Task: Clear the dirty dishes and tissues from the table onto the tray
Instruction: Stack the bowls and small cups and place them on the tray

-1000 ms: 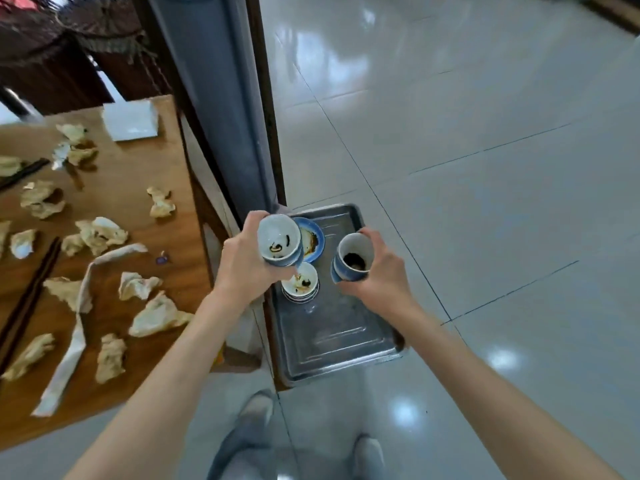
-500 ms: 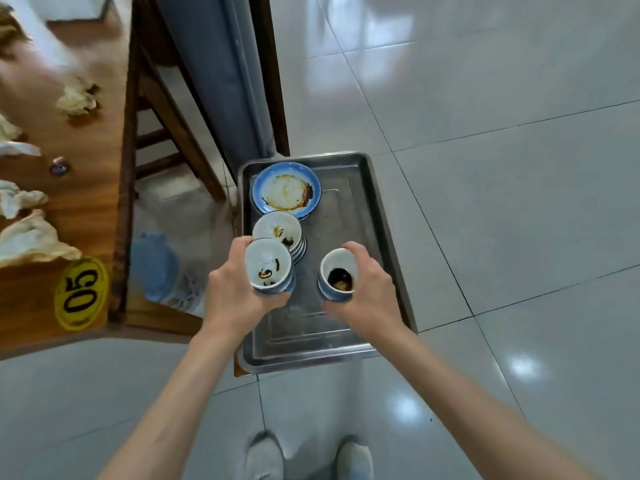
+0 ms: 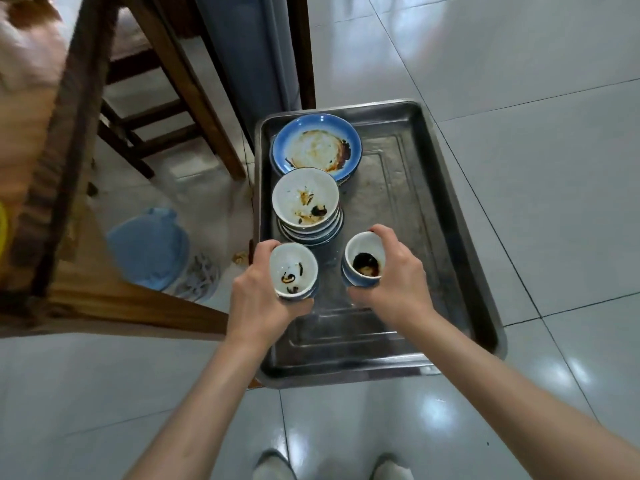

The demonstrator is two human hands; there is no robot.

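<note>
Bare forearms, no sleeves; pale grey shoes.

Over the last second I have carried both small bowls off the counter side and down over the metal tray. The left hand now grips its stained bowl above the tray's left edge, just in front of the stacked bowls. The right hand has brought its sauce bowl lower, beside that stack. The tissue-strewn counter has slid almost out of view at left.
</note>
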